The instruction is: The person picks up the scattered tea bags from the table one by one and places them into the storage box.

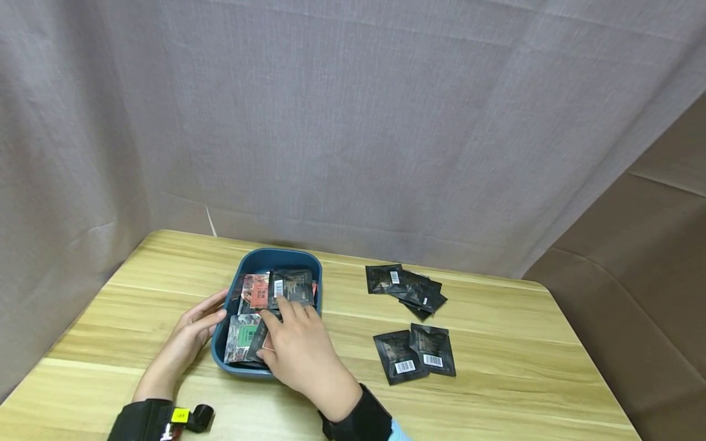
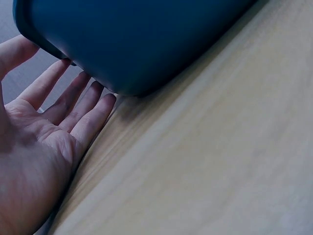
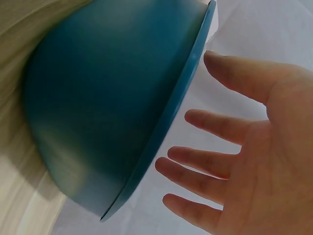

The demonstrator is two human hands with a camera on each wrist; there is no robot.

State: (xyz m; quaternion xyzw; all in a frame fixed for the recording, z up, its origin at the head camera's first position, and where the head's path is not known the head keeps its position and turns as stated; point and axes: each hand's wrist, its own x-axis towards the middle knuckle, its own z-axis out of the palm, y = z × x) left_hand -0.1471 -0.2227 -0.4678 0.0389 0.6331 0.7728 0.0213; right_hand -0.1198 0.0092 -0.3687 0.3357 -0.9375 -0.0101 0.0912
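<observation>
A dark blue plastic bin [image 1: 281,260] stands on the table with several flat sachets in it. Among them are a black sachet [image 1: 295,285] with a barcode, a red-labelled sachet [image 1: 258,294] and a green-labelled sachet [image 1: 242,337]. My left hand [image 1: 190,334] is at the bin's left side; the left wrist view has its extended fingertips against the bin wall [image 2: 122,44]. Over the bin's right part reaches my right hand [image 1: 306,346], fingers spread above the sachets and hiding some of them. In the right wrist view its fingers stretch past the bin's rim [image 3: 168,110], apart from one another.
Right of the bin, a pile of overlapping black sachets [image 1: 386,279] lies toward the table's back edge. Two more black sachets [image 1: 432,349] overlap nearer the front. A grey cloth curtain [image 1: 353,122] hangs behind the wooden table [image 1: 513,367].
</observation>
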